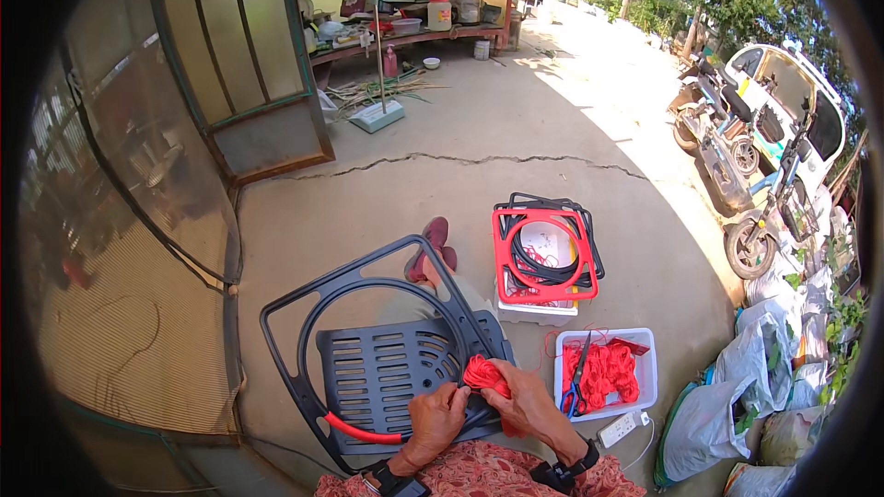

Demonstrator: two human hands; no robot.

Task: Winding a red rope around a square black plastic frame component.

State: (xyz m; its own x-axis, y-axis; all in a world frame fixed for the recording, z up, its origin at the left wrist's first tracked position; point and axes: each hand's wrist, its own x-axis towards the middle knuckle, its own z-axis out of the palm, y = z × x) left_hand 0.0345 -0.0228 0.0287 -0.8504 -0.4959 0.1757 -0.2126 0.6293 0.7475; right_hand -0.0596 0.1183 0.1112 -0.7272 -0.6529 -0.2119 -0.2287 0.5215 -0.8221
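Note:
A black plastic frame point(293, 352) with a round inner ring leans across my lap, tilted. Red wrapping point(361, 432) covers a short stretch of the ring's near side. My left hand point(437, 423) is closed with its fingers pinched at the ring's right side; any cord under the fingertips is hidden. My right hand point(532, 408) closes around a bundle of red cord point(484, 375), right beside the left fingertips. Beneath the frame lies a dark slatted plastic panel point(382, 368).
Right of me, a white tub point(653, 377) holds red cord and blue-handled scissors point(573, 398), with a power strip point(622, 428) below. Red frame point(498, 248) and black frames top a white box point(536, 313). Sacks point(704, 437) line the right; a platform scale point(378, 116) stands farther off.

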